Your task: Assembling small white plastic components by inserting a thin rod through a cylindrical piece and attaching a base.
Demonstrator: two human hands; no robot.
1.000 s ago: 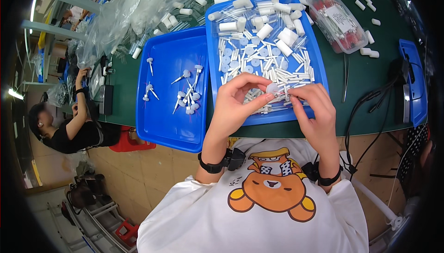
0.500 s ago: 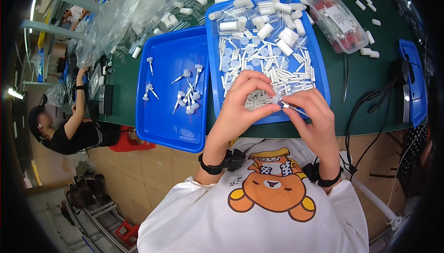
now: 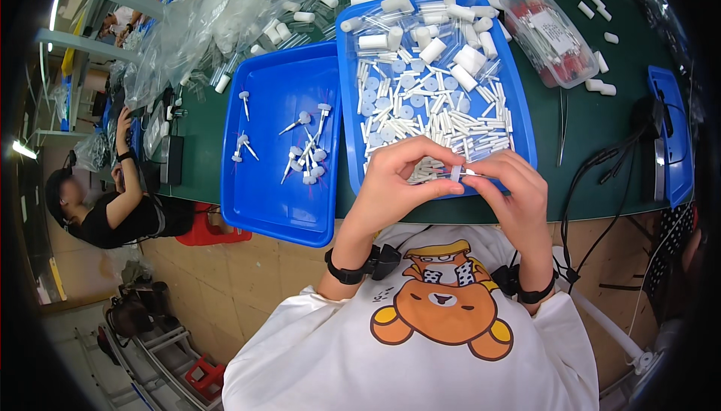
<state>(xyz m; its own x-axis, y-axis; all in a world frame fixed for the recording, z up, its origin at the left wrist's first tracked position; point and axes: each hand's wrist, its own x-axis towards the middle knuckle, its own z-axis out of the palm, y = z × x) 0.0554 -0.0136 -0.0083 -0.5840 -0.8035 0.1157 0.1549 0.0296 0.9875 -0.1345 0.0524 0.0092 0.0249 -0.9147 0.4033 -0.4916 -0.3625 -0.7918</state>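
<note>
Over the near edge of the fuller blue tray (image 3: 523, 122), my two hands meet at the fingertips. My left hand (image 3: 390, 182) pinches a small pale disc (image 3: 456, 173) between thumb and forefinger. Close against it, my right hand (image 3: 517, 191) pinches a thin part with a white sleeve (image 3: 471, 173); its far end is hidden by the fingers. Below the hands lie many short white tubes (image 3: 458, 122) and loose pale discs (image 3: 406, 81). In the left blue tray (image 3: 278, 208) rest several pieces with a disc on a thin stem (image 3: 309, 157).
White foam plugs (image 3: 466, 79) and clear glass tubes fill the far part of the fuller tray. A clear box (image 3: 552, 39) with red-ended parts stands right of it, above tweezers (image 3: 562, 129). Black cables (image 3: 601, 159) run at right. Another person (image 3: 113, 208) works at far left.
My left hand has lowered and turned slightly, its forefinger coming down over the disc. Disc and thin part now line up more level between my fingertips.
</note>
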